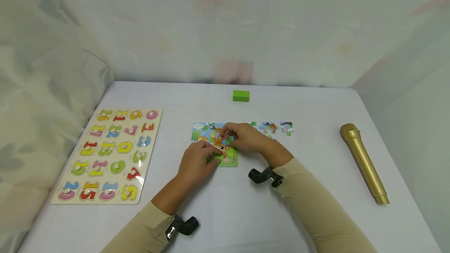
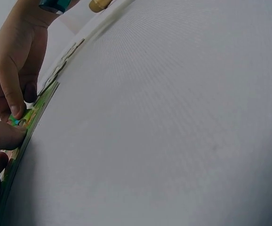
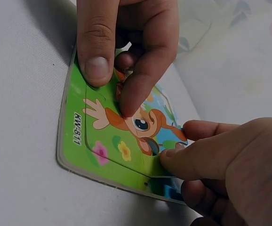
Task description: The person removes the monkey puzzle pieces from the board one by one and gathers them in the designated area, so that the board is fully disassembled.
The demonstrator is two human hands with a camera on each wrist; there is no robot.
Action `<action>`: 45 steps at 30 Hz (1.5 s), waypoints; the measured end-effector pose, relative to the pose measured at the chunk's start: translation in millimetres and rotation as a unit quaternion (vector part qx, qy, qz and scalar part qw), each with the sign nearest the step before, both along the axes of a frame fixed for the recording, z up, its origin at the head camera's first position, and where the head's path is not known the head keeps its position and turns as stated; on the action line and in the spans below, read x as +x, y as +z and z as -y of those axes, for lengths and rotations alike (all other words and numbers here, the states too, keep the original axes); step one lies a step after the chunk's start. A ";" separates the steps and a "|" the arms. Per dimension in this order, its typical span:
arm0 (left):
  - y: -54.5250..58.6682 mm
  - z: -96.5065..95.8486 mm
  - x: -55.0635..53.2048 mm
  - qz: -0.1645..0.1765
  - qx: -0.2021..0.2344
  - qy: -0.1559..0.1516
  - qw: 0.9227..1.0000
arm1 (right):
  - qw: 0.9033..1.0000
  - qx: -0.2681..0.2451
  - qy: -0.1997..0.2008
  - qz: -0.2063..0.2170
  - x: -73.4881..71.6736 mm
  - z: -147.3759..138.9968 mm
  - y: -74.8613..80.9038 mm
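A jigsaw puzzle board (image 1: 231, 163) with a cartoon monkey on green and blue lies flat in the middle of the table. My left hand (image 1: 197, 163) rests at its near left side, thumb on the green border and index finger on the monkey picture in the right wrist view. The right hand (image 1: 244, 138) reaches over the board's right side, its thumb and index finger pinching a puzzle piece (image 2: 27, 116) at the board's surface. Fingers hide most of that piece and part of the picture. Both hands appear close together in the right wrist view.
Loose puzzle pieces (image 1: 270, 127) lie right of the board, some partly hidden by the right hand. A green block (image 1: 241, 96) sits at the back. A number peg board (image 1: 117, 159) lies at left, and a gold microphone (image 1: 365, 165) at right.
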State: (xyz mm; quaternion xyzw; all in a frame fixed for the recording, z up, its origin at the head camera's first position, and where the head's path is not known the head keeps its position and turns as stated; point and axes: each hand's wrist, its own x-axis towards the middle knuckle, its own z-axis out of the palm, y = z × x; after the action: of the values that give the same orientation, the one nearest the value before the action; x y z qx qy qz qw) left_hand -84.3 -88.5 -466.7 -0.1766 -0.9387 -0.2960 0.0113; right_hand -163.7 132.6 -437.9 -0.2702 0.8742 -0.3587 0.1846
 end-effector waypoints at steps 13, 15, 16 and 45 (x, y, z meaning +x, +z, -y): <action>0.6 0.1 1.1 -0.009 -0.005 -0.006 1.000 | 1.000 -0.004 0.018 -0.007 0.0 -4.0 -0.5; 1.1 0.7 1.3 -0.011 -0.007 -0.007 1.000 | 1.000 -0.005 0.017 -0.006 0.3 -4.4 0.6; 1.5 0.7 1.3 -0.012 -0.008 -0.008 1.000 | 1.000 -0.006 0.016 -0.005 0.5 -4.9 1.5; 2.2 0.5 3.2 -0.011 -0.005 -0.001 1.000 | 0.992 -0.009 -0.103 0.074 19.9 -75.9 10.8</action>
State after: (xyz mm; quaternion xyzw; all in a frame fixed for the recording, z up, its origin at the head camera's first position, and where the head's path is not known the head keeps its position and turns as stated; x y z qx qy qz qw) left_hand -81.1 -88.9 -464.5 -0.1803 -0.9398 -0.2897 0.0203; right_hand -143.9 208.5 -427.1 -0.1532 0.8783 -0.4023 0.2082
